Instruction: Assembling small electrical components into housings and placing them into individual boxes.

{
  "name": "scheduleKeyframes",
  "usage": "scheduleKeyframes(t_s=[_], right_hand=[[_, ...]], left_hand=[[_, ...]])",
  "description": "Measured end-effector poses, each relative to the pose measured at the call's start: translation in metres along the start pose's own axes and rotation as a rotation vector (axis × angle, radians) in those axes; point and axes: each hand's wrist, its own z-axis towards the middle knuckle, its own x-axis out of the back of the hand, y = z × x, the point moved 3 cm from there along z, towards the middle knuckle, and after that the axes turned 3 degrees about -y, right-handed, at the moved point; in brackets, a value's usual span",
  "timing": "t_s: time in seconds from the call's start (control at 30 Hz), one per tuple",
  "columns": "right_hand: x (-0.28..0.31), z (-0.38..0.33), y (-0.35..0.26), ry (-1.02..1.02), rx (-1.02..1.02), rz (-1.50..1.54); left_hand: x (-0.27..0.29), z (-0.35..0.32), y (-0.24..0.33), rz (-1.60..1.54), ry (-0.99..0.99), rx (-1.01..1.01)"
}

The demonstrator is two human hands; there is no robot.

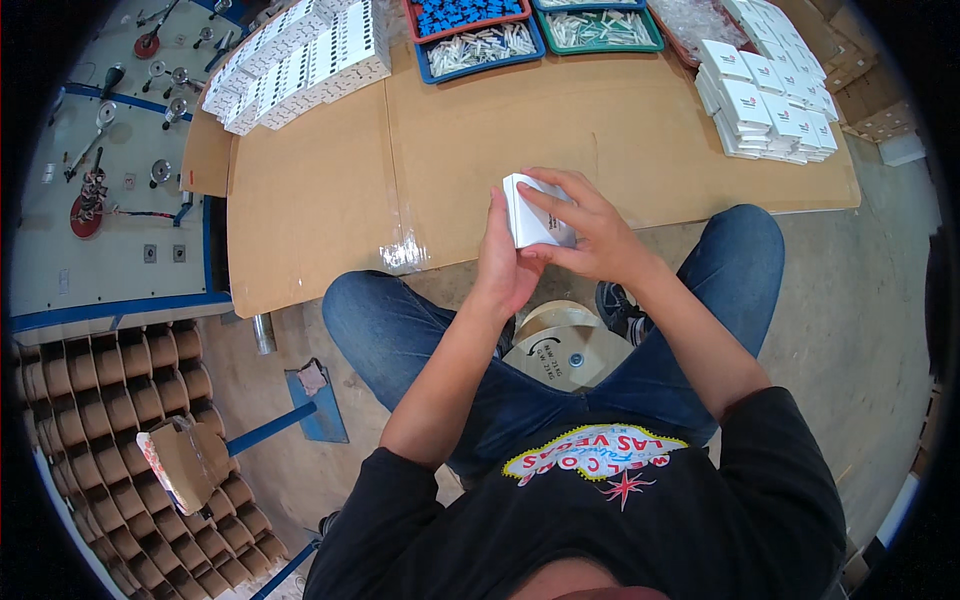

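Observation:
Between both hands, just above the table's near edge, is a small white box (535,222) with dark print on its upper face. My left hand (503,255) wraps its left side and underside, the thumb along the edge. From the right, my right hand (590,228) grips the same box, fingers over the top and far side and the thumb at its near edge. What lies under the box is hidden by the hands.
A cardboard-covered table (310,200) spans the front. White boxes (330,65) stand in rows at far left; more stacked white boxes (760,105) at far right. Trays hold blue pieces (470,15) and small white pieces (485,52). A wooden reel (565,355) stands between my legs.

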Motion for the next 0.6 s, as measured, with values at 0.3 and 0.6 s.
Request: scheduleKeyframes(t_s=[0.3,0.6], right_hand=[[-0.0005,0.0002,0.0015,-0.048,-0.012,0.004],[-0.0068,-0.0058,0.0057,-0.105,-0.048,0.041]], left_hand=[[0.0014,-0.0026,0.0013,0.034,0.017,-0.036],[-0.0001,-0.0070,-0.0003,0.122,0.037,-0.025]])
